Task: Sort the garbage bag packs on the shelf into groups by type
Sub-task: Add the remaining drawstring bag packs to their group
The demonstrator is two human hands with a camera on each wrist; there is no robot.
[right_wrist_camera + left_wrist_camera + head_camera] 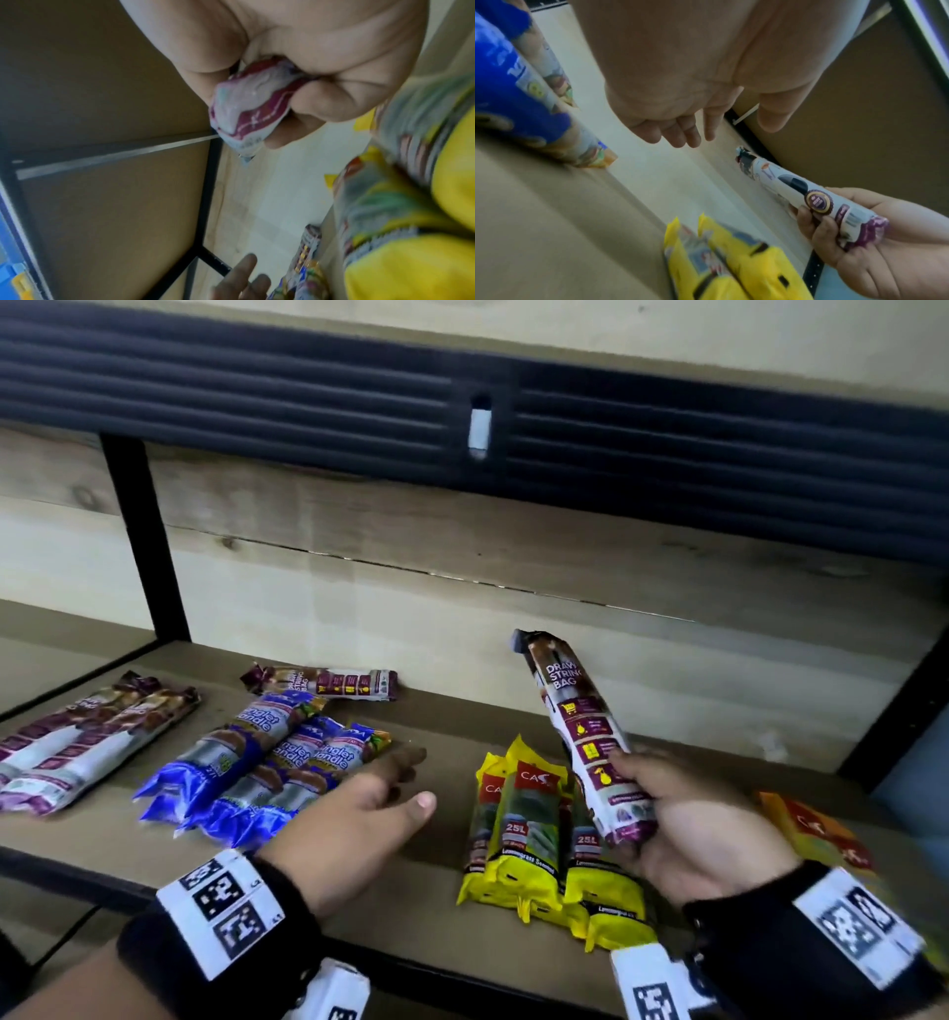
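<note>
My right hand [662, 819] grips the lower end of a maroon-and-white drawstring bag pack [580, 731], held tilted upright above the shelf; the pack [816, 201] shows in the left wrist view and its end [246, 105] in the right wrist view. My left hand [369, 803] hovers open and empty over the shelf, between the blue packs [262, 762] and the yellow packs [544, 845]. More maroon packs [77, 742] lie at far left. One maroon pack [328, 683] lies alone near the back wall.
The wooden shelf board [441, 880] has bare room between the blue and yellow groups. An orange-and-yellow pack [816, 829] lies at the right edge behind my right wrist. Black frame posts [144, 531] stand at the left and right; a dark upper shelf edge [667, 449] overhangs.
</note>
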